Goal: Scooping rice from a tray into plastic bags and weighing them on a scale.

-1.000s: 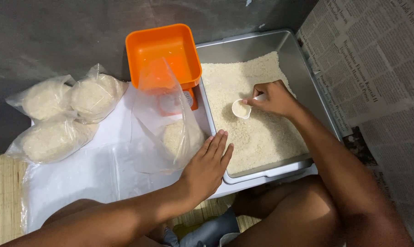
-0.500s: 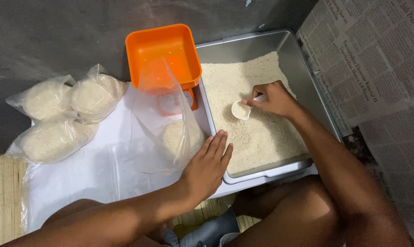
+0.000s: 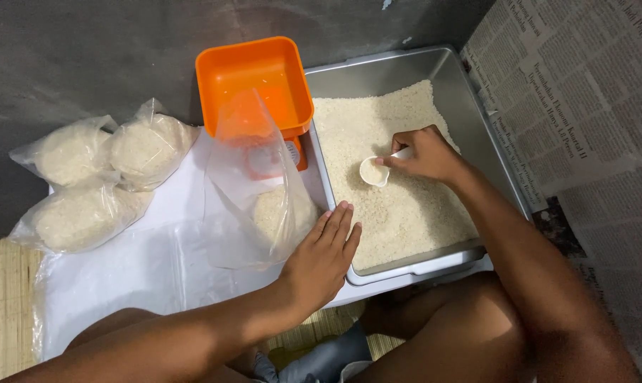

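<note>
Gripping a small white scoop point(image 3: 375, 171), the right hand point(image 3: 423, 152) rests in the rice point(image 3: 406, 206) of the metal tray point(image 3: 470, 92). The left hand point(image 3: 321, 259) lies flat, fingers together, against a half-filled clear bag point(image 3: 253, 191); an orange tub point(image 3: 253, 85) sits beyond it.

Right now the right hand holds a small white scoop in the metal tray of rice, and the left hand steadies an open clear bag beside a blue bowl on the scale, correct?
Not quite: the head view shows the bowl is orange, not blue. The rest stands: the right hand holds the small white scoop in the metal tray of rice, and the left hand steadies the open clear bag.
</note>
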